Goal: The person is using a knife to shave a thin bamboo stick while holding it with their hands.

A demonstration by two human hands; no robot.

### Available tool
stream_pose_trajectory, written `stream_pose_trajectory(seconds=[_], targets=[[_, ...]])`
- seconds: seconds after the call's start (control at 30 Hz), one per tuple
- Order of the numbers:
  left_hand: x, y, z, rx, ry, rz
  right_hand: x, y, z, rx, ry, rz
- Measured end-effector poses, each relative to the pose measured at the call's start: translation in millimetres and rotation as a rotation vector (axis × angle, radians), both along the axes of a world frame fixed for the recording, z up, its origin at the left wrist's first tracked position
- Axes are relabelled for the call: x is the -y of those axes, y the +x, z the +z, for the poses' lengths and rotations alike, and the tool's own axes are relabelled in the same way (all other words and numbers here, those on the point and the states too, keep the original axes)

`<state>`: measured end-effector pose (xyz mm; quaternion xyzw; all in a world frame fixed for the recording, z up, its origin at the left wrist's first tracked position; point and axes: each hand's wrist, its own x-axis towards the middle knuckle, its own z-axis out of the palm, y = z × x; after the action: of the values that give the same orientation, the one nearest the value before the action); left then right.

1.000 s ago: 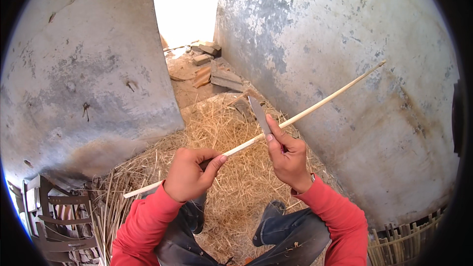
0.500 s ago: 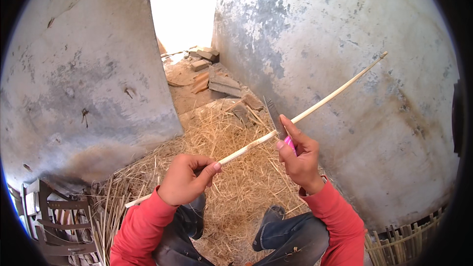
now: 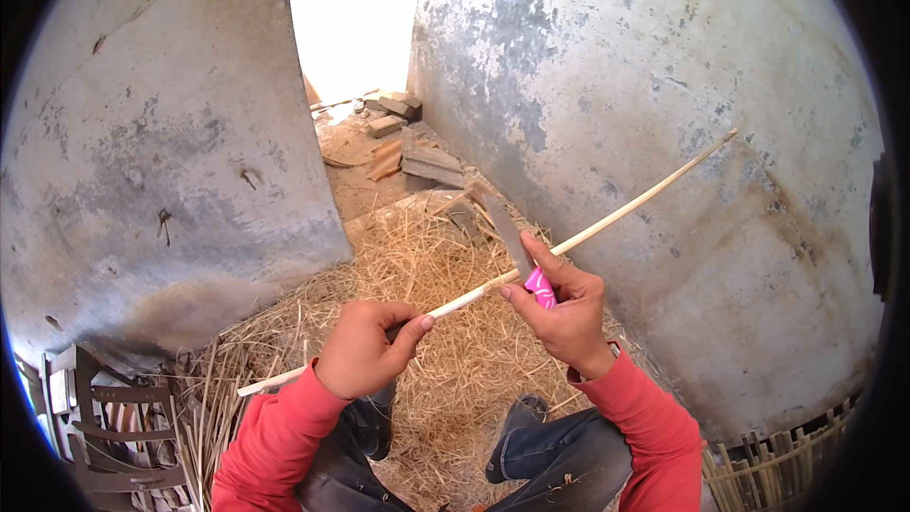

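on the far left, low down, a dark wooden frame (image 3: pixel 104 436) with slats leans by the big grey wall (image 3: pixel 161 161), so there is little room on that side. the left hand (image 3: pixel 365 357) is closed tight around a long thin stick (image 3: pixel 616 218), near its lower end, and a short bit of the stick pokes out past the hand toward the left. the stick slants up to the right, and its thin tip ends close to the other grey wall (image 3: pixel 682 114), though i cannot tell if it touches. the right hand (image 3: pixel 559 308) is closed around a knife with a pink handle (image 3: pixel 538 286), and the grey blade (image 3: pixel 507 228) rests against the stick and points up and away. the two hands are apart, with a bare piece of stick between them. to do this well, i think the left hand should hold the stick firm and the blade should slide away from the body, lying almost flat, so it shaves thin and does not dig in. the left thumb should stay back from the blade. straw (image 3: pixel 427 275) covers the ground under the hands. the best open room is straight ahead, toward the bright doorway (image 3: pixel 351 19). the right wall is close, and a low fence of sticks (image 3: pixel 777 460) stands at the lower right.
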<state>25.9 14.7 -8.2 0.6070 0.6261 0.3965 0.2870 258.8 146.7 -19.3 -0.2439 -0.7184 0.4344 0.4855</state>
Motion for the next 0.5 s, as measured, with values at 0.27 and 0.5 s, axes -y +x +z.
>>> stream_pose_trajectory(seconds=[0.27, 0.5], targets=[[2, -3, 1, 0.073, -0.067, 0.031, 3, 4, 5, 0.082, -0.022, 0.039], [2, -18, -5, 0.212, -0.126, -0.009, -13, 10, 6, -0.066, 0.036, -0.136]])
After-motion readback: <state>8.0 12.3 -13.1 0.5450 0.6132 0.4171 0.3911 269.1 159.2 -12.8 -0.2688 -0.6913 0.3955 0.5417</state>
